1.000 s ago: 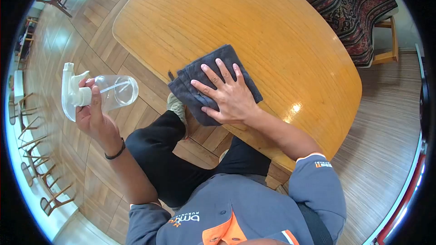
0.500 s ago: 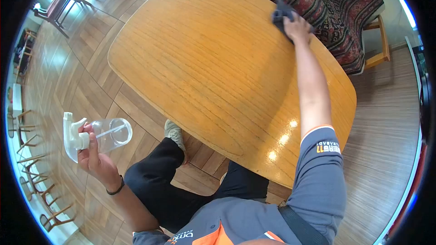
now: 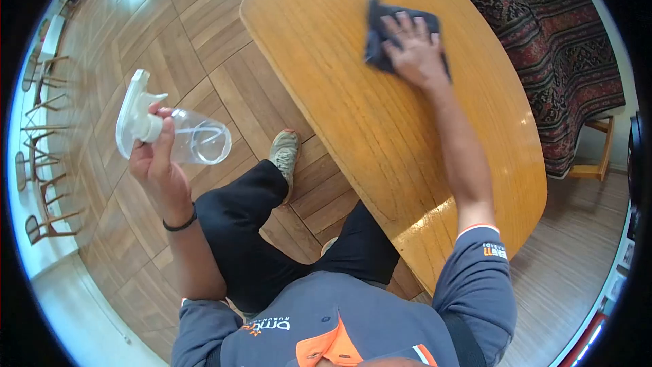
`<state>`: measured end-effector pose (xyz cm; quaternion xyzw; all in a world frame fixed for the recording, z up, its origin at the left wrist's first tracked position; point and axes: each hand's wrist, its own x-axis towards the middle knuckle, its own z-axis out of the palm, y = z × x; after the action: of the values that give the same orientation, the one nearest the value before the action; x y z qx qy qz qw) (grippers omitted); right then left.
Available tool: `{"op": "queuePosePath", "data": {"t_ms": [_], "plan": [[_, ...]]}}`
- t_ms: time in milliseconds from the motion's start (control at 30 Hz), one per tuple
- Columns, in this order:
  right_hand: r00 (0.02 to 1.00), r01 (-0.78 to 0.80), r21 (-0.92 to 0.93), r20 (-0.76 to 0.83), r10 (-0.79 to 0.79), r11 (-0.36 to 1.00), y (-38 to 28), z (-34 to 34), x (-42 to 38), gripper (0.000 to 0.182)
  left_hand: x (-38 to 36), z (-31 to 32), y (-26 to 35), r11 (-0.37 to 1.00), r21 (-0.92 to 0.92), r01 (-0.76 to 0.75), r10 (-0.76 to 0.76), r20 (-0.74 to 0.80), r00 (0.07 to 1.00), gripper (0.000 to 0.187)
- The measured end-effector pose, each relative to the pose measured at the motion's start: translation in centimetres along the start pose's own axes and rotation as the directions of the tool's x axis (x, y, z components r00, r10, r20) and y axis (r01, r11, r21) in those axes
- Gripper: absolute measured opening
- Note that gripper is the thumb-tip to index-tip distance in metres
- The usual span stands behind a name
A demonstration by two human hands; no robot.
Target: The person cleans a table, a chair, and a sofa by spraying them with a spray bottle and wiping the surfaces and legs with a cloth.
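Observation:
A clear spray bottle [image 3: 200, 137] with a white trigger head is tilted on its side in my left hand [image 3: 161, 163], whose fingers are closed around its neck. The bottle is held over the floor, left of the wooden table [image 3: 339, 88]. On the tabletop my right hand [image 3: 415, 54] lies flat with spread fingers, pressing on a dark cloth [image 3: 377, 34]. Part of the cloth is hidden under the palm, and its edges show around the fingers.
Patterned fabric [image 3: 536, 47] drapes over a piece of wooden-legged furniture beyond the table's right edge. Several wooden chairs [image 3: 44, 163] stand far off at the left. My shoe [image 3: 284, 156] rests on the wood-patterned floor near the table's edge.
My right hand has brought the cloth from the table's far edge inward over the top, and its fingers are now spread. My view has shifted; the bottle stays in my left hand.

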<state>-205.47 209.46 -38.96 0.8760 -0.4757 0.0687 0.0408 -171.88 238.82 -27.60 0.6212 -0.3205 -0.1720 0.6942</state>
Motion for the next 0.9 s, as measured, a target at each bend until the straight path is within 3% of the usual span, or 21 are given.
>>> {"op": "queuePosePath", "data": {"t_ms": [100, 200, 400, 467, 600, 667, 767, 833, 867, 900], "plan": [[0.955, 0.294, 0.111, 0.009, -0.297, 0.949, -9.7, -2.5, -3.0, 0.057, -0.3, 0.9, 0.6, 1.000, 0.007, -0.012, 0.012, -0.006, 1.000, 0.031], [0.883, 0.452, 0.281, -0.007, -0.469, 0.847, -13.6, -3.1, -5.8, 0.055, -0.6, 1.5, 0.7, 0.999, 0.023, -0.042, 0.043, -0.013, 0.999, 0.030], [0.887, 0.454, 0.261, -0.037, -0.461, 0.852, -10.5, -2.5, -0.6, 0.066, -0.3, 0.9, 0.1, 0.999, -0.022, -0.033, 0.034, 0.052, 0.998, 0.034], [0.932, 0.353, 0.226, -0.006, -0.361, 0.908, -8.0, -1.2, 3.3, 0.066, -0.3, 1.1, 0.1, 1.000, -0.023, -0.019, 0.020, 0.045, 0.999, 0.034], [0.995, -0.010, 0.101, 0.099, 0.000, 0.995, -0.5, 0.0, 10.1, 0.068, -0.3, 0.5, -0.4, 1.000, 0.020, -0.020, 0.020, 0.034, 0.999, 0.033], [0.976, -0.204, 0.037, 0.085, 0.200, 0.978, 5.2, 1.1, 12.1, 0.069, -0.2, 0.4, -0.4, 0.999, 0.035, -0.004, 0.003, 0.033, 0.999, 0.033], [0.896, -0.440, 0.010, -0.062, 0.440, 0.898, 16.2, 3.3, 11.6, 0.067, -0.5, 0.4, 0.3, 0.999, 0.049, 0.007, -0.010, 0.047, 0.999, 0.032], [0.700, -0.713, 0.053, -0.004, 0.715, 0.699, 22.1, 2.8, 9.9, 0.071, -0.6, -0.1, 0.3, 0.999, 0.027, 0.036, -0.036, 0.030, 0.999, 0.032], [0.438, -0.899, 0.031, 0.071, 0.896, 0.437, 19.9, -0.5, 8.8, 0.072, -0.6, -0.2, 0.2, 0.999, 0.024, 0.037, -0.037, 0.033, 0.999, 0.033], [0.305, -0.950, -0.028, 0.137, 0.942, 0.312, 19.9, -1.1, 8.5, 0.072, -0.6, -0.4, 0.2, 0.999, 0.023, 0.037, -0.038, 0.035, 0.999, 0.033]]}}
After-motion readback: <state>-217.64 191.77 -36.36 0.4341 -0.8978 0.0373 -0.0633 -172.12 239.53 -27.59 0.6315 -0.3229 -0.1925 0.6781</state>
